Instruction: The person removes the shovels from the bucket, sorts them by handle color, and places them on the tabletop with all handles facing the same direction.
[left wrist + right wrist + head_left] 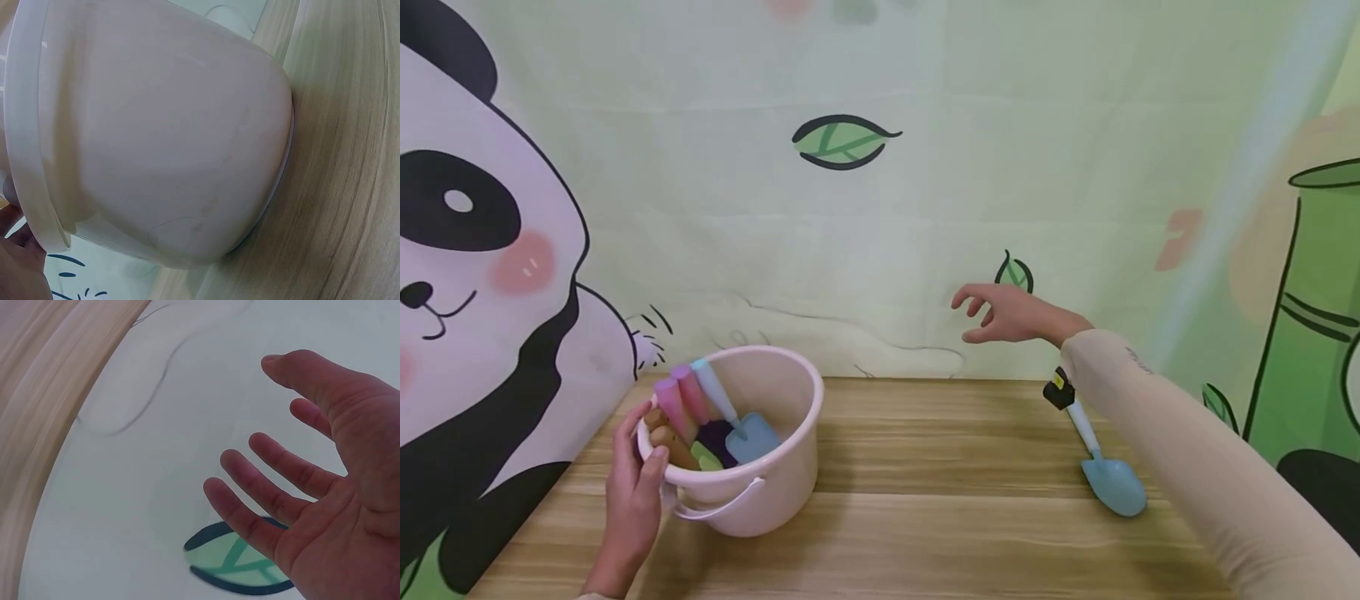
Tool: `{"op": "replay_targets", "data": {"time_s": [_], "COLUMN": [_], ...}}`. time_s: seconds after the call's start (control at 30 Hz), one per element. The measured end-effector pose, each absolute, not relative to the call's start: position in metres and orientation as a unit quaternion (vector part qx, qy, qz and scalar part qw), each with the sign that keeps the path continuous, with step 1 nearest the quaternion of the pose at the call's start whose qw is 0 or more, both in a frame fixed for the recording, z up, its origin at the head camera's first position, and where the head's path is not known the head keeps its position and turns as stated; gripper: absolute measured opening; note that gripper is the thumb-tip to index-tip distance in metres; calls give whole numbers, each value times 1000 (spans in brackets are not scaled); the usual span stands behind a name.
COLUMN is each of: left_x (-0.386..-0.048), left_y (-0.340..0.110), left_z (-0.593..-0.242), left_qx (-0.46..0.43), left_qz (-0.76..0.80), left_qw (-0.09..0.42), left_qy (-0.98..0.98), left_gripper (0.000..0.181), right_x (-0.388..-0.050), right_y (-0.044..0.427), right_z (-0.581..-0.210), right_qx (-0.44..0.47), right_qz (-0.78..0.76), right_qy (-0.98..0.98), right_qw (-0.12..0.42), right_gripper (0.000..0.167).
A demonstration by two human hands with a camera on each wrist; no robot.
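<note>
While the left hand grips the bucket's rim, steady it gently; the relaxed, empty right hand best meets the loose shovel's handle.

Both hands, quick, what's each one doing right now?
Left hand: closed, gripping the pale bucket.
Right hand: open, holding nothing.

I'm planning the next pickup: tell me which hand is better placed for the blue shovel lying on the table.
Probably the right hand: it is empty and much nearer the blue shovel, while the left hand is busy gripping the bucket.
</note>
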State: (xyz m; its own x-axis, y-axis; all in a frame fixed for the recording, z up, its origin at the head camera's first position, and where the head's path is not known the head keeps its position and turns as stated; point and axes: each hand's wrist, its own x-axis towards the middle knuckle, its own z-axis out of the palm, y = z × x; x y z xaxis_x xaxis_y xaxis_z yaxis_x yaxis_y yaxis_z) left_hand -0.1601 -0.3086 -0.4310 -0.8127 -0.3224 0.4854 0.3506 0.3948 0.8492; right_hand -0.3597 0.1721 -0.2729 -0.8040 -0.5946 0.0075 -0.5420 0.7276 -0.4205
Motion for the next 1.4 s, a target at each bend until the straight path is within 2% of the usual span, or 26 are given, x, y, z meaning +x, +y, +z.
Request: {"op": "replay_targets", "data": {"time_s": [0.23,0.53,0.87,1.4], "left_x": [-159,-158,-158,-161], "left_y": [-309,-310,-309,-305], "left_z": [-431,-432,-431,-434], "left_qx": [-7,-1,3,-25], "left_qz": [-546,-543,-548,-565], "left_qw": [302,310,302,334], "left_qy": [-781,-781,-780,-754], "left_gripper": [56,56,56,56], "right_x": [-360,-361,-361,-353], "right_y": [152,118,85,48], "right_z": [-263,-245,-237,-233], "right_qx": [-321,-332,-351,-375], "right_qz": [-197,-192,-194,-202], "right_qy": [925,920,912,901], "right_qw": [56,83,85,87], "right_gripper": [49,57,56,53]}}
